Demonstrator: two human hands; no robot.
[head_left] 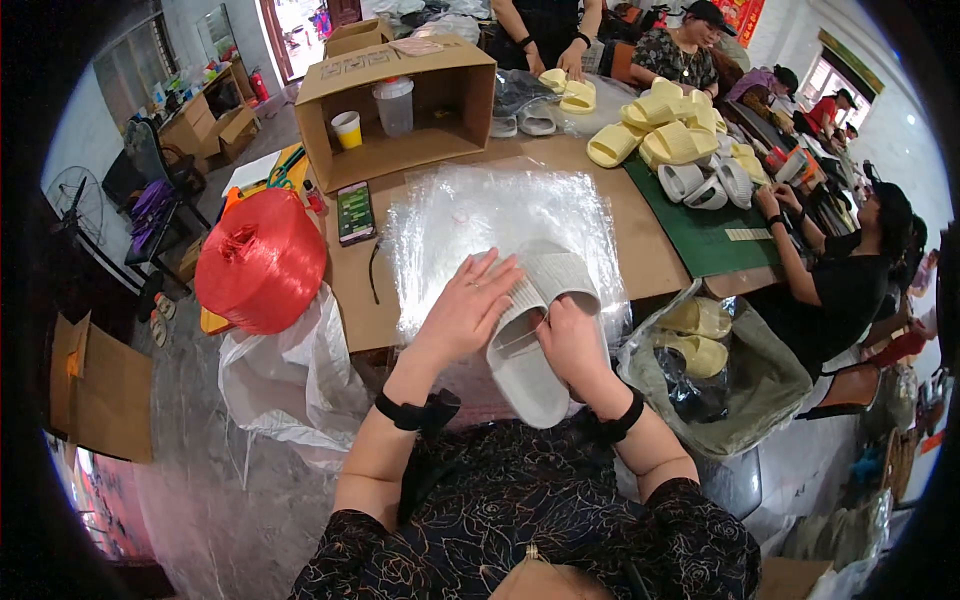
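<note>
A pair of light grey slide slippers lies at the near edge of the table, partly over a stack of clear plastic bags. The nearer slipper has its sole toward me; the other slipper overlaps it behind. My left hand lies with fingers stretched out along the left side of the nearer slipper's ribbed strap. My right hand is closed at the slippers' straps, its fingertips partly hidden there.
Left are a red twine roll, a phone and scissors. A cardboard box holds two cups. Yellow slippers pile up on a green mat. A lined bin stands right. Co-workers sit and stand around the table.
</note>
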